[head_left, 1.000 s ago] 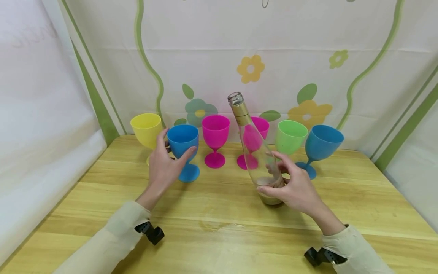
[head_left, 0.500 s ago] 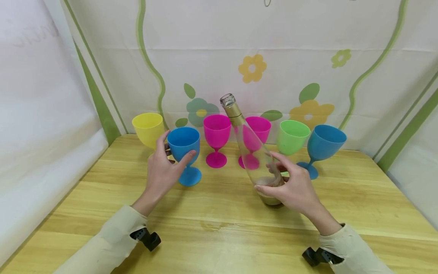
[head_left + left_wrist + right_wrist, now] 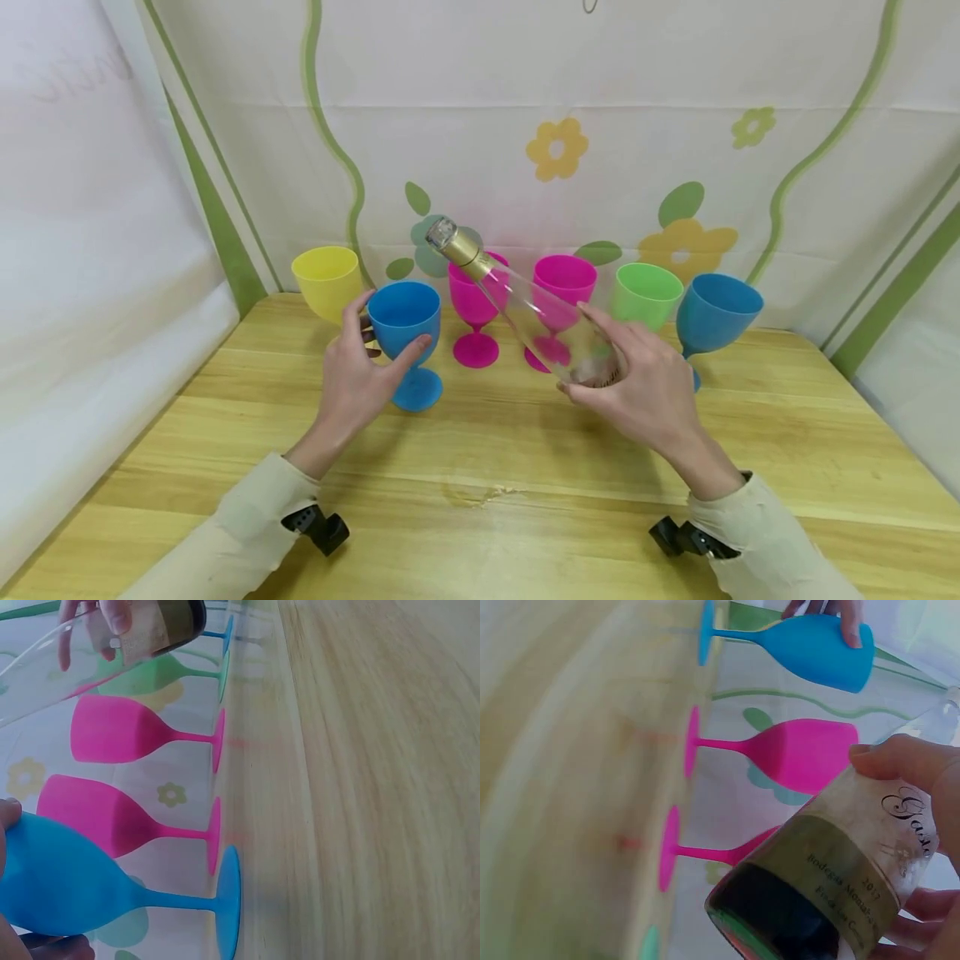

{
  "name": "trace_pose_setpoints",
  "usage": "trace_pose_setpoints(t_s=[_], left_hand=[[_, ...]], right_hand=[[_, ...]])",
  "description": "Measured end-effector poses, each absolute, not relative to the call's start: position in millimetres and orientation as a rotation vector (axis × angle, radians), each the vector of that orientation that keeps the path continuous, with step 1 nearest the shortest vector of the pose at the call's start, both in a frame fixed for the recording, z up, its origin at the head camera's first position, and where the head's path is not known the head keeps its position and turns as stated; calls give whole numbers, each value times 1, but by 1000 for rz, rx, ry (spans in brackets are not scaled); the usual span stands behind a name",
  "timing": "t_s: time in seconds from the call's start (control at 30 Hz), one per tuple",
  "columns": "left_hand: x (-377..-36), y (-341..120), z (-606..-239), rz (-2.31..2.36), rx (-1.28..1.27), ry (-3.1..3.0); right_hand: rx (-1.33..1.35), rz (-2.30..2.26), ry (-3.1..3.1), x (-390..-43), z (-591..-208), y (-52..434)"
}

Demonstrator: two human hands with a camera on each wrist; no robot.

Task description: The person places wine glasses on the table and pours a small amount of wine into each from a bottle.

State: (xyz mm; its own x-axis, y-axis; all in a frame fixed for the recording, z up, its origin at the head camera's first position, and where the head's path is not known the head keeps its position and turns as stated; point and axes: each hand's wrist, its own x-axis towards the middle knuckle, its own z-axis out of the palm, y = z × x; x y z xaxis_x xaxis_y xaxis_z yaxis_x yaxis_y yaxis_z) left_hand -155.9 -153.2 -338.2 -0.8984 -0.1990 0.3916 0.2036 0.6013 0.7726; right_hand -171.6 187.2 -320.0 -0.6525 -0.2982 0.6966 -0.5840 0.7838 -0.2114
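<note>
- far left, a yellow plastic goblet [image 3: 326, 279] stands at the back of the light wooden tabletop [image 3: 480, 517], just behind the left hand; its stem is hidden so I can't see the foot
- the left hand [image 3: 358, 375] is wrapped round the bowl of the nearer blue plastic goblet [image 3: 405, 321]; thumb on the front, fingers curled behind; the goblet is upright with its foot on the wood; in the left wrist view the same goblet [image 3: 90, 889] fills the lower corner with fingers on it
- next along, a magenta plastic goblet [image 3: 474, 312] stands upright, partly behind the bottle neck; a second magenta plastic goblet [image 3: 561, 292] stands just to its right and shows through the glass
- the clear glass wine bottle with a gold foil neck [image 3: 517, 300] is lifted off the tabletop and tilted hard to the left; the open mouth points up and left, sitting above and a little right of the blue goblet's rim; I can't see anything coming out
- the right hand [image 3: 637, 392] grips the bottle at its base end, fingers over the top, thumb underneath; the right wrist view shows the paper label [image 3: 859, 862] and dark bottom up close
- a light green plastic goblet [image 3: 645, 296] stands behind that hand; then a second blue plastic goblet [image 3: 716, 312] ends the row, tipped slightly
- cream sleeves [image 3: 247, 533] cover both forearms
</note>
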Motion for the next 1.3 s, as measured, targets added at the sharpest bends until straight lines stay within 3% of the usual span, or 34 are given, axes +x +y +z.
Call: trace_pose_setpoints(t_s=[0.47, 1.3], left_hand=[[-160, -157, -344, -1250, -81, -2338], [-163, -156, -349, -1231, -106, -2298]], right_hand=[[653, 414, -2213, -177, -295, 181], [651, 118, -2122, -185, -292, 187]])
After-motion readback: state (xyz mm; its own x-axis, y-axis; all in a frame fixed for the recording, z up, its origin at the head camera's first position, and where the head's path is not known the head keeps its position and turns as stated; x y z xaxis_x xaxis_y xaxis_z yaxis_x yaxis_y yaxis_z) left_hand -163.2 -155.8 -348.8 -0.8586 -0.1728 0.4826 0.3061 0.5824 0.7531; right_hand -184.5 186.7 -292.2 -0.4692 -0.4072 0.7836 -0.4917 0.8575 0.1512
